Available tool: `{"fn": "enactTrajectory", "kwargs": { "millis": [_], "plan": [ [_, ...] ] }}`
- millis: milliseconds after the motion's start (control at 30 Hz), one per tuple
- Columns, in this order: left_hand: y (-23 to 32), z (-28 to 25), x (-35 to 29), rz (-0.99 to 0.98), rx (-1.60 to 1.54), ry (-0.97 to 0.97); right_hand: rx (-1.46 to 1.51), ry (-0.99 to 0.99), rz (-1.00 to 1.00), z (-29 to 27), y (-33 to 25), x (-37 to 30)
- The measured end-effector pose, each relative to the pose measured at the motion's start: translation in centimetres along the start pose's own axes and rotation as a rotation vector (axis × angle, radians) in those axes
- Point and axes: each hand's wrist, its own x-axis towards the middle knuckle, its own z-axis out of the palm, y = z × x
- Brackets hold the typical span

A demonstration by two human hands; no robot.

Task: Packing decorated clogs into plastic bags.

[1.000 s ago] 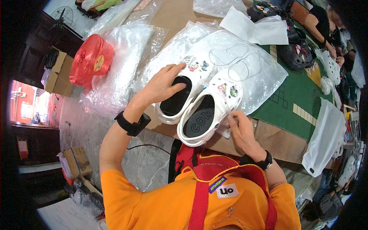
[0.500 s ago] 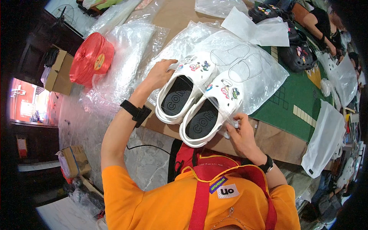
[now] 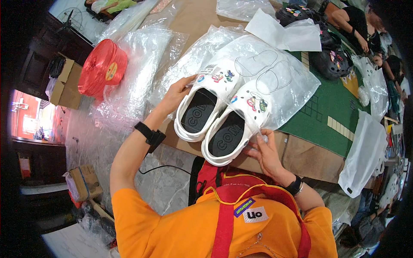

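A pair of white clogs (image 3: 254,110) with black insoles and colourful charms lies side by side on the table, heels toward me. Their toe ends sit inside a clear plastic bag (image 3: 297,88) with shoe outlines printed on it; the heels stick out of its mouth. My left hand (image 3: 177,93) is closed on the bag's edge beside the left clog, with some fingers hidden. By the right clog's heel, my right hand (image 3: 266,152) pinches the other side of the bag's mouth.
A red roll of plastic twine (image 3: 103,69) stands at the left among loose clear bags (image 3: 144,56). Black clogs (image 3: 331,64) and a white sheet (image 3: 286,32) lie at the far right. A green mat (image 3: 318,124) covers the table's right part. Other people sit beyond.
My left hand has slid slightly down and nearer along the bag's edge. The right hand's fingers have shifted a little at the bag's mouth. The clogs have barely moved.
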Motion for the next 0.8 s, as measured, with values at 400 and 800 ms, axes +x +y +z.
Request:
{"fn": "enactTrajectory", "kwargs": {
  "millis": [400, 800],
  "plan": [
    [9.0, -1.3, -2.5, 0.145, 0.091, 0.263, 0.04, 0.073, -0.168, -0.9, -7.2, -0.3],
    [15.7, -3.0, -4.4, 0.042, -0.246, 0.205, -0.106, -0.08, -0.34, 0.3, -14.6, -1.2]
  ]
}}
